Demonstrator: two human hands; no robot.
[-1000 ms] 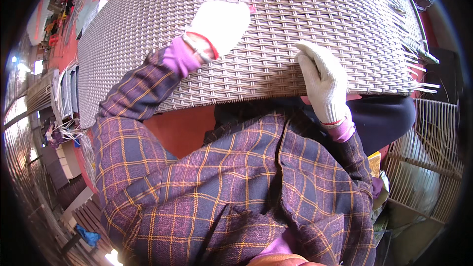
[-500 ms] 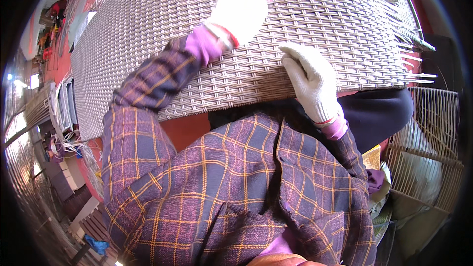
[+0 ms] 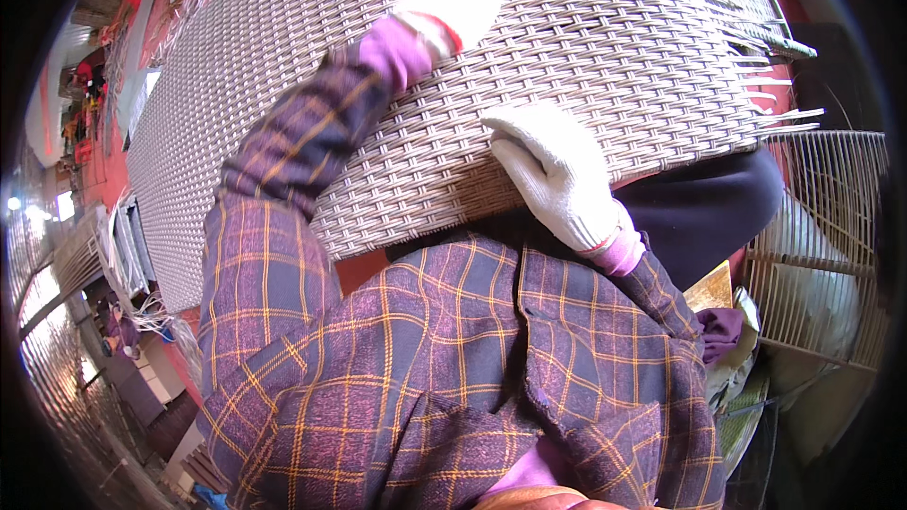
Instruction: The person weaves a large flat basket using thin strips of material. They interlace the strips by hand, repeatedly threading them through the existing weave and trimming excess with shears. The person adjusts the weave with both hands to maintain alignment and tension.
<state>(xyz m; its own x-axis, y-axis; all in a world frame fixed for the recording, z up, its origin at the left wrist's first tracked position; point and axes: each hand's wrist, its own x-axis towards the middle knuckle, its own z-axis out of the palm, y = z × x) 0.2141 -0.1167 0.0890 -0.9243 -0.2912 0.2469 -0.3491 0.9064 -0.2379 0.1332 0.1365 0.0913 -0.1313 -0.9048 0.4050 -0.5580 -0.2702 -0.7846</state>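
A large panel of grey-brown woven wicker (image 3: 605,66) spreads out in front of me. My left hand (image 3: 456,0), in a white knit glove with a red-edged cuff, lies over its far middle part. Glare washes out those fingers; the hand looks closed, and a small red bit shows at its far right tip. What it belongs to I cannot make out. Nearer me, my right hand (image 3: 553,165), also white-gloved, rests on the weave by the near edge. Its fingers are stretched together, the thumb a little apart, and no object shows in it.
Loose strand ends (image 3: 784,120) stick out along the panel's right side. A slatted rack (image 3: 822,255) stands at the right, near my dark-clad knee (image 3: 709,208). Bundles of pale strands (image 3: 142,316) lie at the left on the reddish floor.
My left hand has moved a little farther away across the weave. My right hand has slid left along the panel. The whole view has shifted slightly.
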